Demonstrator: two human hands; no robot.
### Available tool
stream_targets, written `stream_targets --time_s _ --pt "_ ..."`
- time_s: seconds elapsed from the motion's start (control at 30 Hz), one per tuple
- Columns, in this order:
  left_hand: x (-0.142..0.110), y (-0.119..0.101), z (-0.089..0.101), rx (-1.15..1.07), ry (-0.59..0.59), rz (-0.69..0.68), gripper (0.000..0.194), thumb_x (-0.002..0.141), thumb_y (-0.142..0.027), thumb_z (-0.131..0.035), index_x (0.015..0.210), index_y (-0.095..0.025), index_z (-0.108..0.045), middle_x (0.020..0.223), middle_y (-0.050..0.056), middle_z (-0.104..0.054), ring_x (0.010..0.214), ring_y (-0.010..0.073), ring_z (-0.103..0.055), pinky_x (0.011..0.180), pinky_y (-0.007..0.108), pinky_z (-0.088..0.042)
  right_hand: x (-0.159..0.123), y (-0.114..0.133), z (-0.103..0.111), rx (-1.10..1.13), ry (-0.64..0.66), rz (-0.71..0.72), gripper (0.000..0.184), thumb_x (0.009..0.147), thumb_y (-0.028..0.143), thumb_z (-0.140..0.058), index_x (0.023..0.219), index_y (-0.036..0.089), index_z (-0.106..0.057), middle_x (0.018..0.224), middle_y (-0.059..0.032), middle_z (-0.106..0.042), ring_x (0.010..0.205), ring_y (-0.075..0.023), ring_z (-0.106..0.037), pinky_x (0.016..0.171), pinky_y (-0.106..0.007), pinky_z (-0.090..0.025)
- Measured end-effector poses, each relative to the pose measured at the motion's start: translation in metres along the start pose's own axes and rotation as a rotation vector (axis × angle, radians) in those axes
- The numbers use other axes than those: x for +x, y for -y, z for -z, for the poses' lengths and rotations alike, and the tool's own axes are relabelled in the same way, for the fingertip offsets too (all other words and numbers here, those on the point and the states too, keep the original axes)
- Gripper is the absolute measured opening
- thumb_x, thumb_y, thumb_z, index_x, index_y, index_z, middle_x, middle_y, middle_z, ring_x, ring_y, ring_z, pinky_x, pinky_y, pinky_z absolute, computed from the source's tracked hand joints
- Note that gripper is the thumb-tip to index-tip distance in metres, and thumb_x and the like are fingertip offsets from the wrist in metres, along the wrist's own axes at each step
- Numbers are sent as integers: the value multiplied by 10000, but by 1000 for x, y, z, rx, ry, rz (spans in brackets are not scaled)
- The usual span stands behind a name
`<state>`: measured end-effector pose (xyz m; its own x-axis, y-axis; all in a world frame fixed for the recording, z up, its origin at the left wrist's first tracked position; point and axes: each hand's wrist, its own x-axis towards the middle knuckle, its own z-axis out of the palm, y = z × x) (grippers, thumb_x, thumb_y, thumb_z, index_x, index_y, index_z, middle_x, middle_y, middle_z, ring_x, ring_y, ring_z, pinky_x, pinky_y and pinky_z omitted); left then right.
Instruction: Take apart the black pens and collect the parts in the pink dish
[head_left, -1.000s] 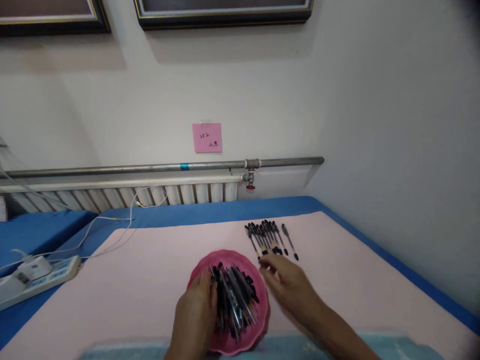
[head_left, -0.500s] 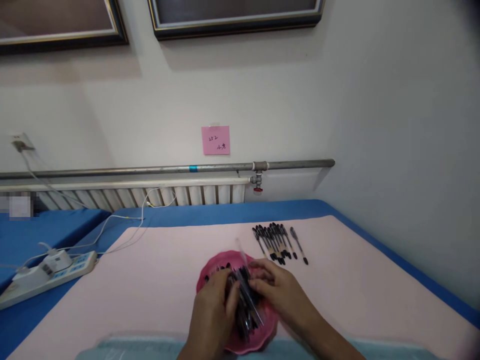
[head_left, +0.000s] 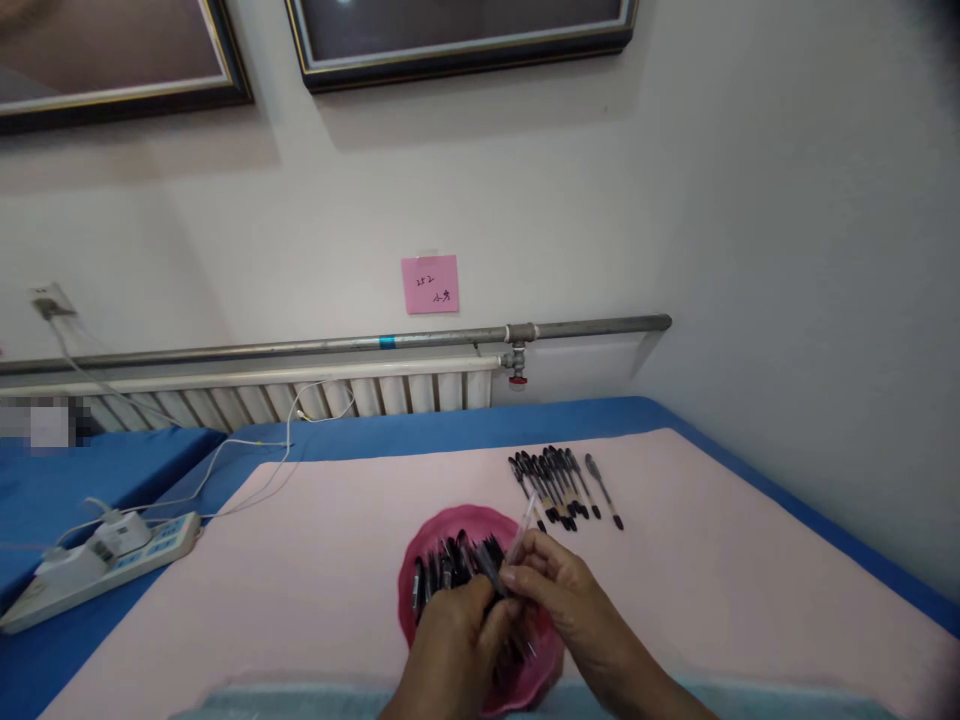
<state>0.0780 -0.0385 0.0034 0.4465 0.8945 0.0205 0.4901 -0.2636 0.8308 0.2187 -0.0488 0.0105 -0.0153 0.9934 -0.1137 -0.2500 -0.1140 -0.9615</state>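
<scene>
My right hand [head_left: 566, 590] pinches a clear, slender pen barrel [head_left: 525, 525] that points up and away, above the bowl's right side. Close against it, my left hand [head_left: 461, 635] is closed, thumb and fingers together near the barrel's lower end; what they hold is hidden. Both hands are over a pink bowl with a wavy rim [head_left: 457, 511]. Inside it lie many black pen parts [head_left: 442, 565] and clear tubes, partly covered by my hands. Beyond the bowl, a pile of assembled black-capped pens [head_left: 551, 480] rests on the pink sheet, with one pen [head_left: 604, 490] apart on its right.
A pink sheet [head_left: 300, 570] covers the blue table [head_left: 360, 432]. To the left is a white power strip [head_left: 150, 560] with plugs and a white cable [head_left: 287, 420]. A radiator [head_left: 390, 393] and a metal pipe [head_left: 600, 327] run along the wall behind.
My hands have drawn together over the bowl, and the left has shifted right and down, uncovering more pen parts. The clear barrel in my right hand now tilts to the right.
</scene>
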Motion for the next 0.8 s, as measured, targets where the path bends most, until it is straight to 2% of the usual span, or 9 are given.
stream_targets --time_s 0.13,0.23,0.33,0.4,0.47,0.53,0.63,0.7,0.8 --pt "-1 -5 -2 -543 191 163 429 759 -576 -440 626 -178 -530 416 -22 -498 354 98 -419 402 212 -296 -2 5 0 162 90 -48 172 643 266 -676 677 187 -527 531 67 -508 452 -73 -422 469 -194 -316" --pt "0 -6 -5 -788 278 245 533 731 -664 -390 627 -158 -526 390 -23 -459 312 86 -382 361 204 -258 -2 8 0 279 132 -66 206 602 262 -710 704 177 -552 605 41 -558 508 -77 -447 510 -193 -342" --pt "1 -5 -6 -646 158 242 525 765 -653 -354 688 -160 -519 452 -5 -511 352 107 -438 370 214 -283 1 6 2 237 67 -40 213 607 267 -717 700 175 -548 560 59 -515 479 -67 -400 482 -186 -311" --pt "1 -5 -5 -474 -8 166 405 754 -580 -471 693 -180 -495 525 -13 -540 426 106 -463 415 213 -319 3 3 4 155 18 -20 216 620 275 -713 686 178 -532 528 74 -476 468 -67 -381 462 -186 -288" --pt "0 -5 -3 -355 -103 95 322 737 -493 -552 656 -192 -470 559 -24 -535 492 103 -467 463 208 -337 4 0 5 94 -12 -6 221 628 281 -710 674 178 -520 524 80 -459 475 -66 -381 458 -184 -276" --pt "-1 -6 -2 -338 -90 72 317 757 -476 -532 633 -193 -462 537 -27 -519 483 100 -458 465 210 -331 4 -1 5 78 -14 -5 217 634 281 -707 672 175 -522 525 81 -459 477 -61 -373 458 -181 -270" --pt "-1 -8 -2 -529 93 159 395 784 -560 -430 694 -181 -496 503 -22 -520 387 95 -441 403 215 -302 3 1 4 136 30 -22 205 631 283 -703 702 178 -542 528 79 -478 465 -60 -367 467 -184 -283" --pt "0 -8 -4 -635 155 216 461 779 -613 -380 748 -173 -511 504 -16 -531 358 99 -442 376 215 -295 3 2 4 155 53 -21 204 629 282 -701 725 180 -553 545 70 -504 466 -65 -383 471 -187 -294" --pt "2 -5 -7 -556 11 176 406 745 -585 -482 735 -178 -497 520 -20 -542 398 101 -458 407 215 -330 4 0 6 129 50 -19 185 637 264 -694 717 175 -554 569 60 -526 500 -75 -433 492 -190 -319"
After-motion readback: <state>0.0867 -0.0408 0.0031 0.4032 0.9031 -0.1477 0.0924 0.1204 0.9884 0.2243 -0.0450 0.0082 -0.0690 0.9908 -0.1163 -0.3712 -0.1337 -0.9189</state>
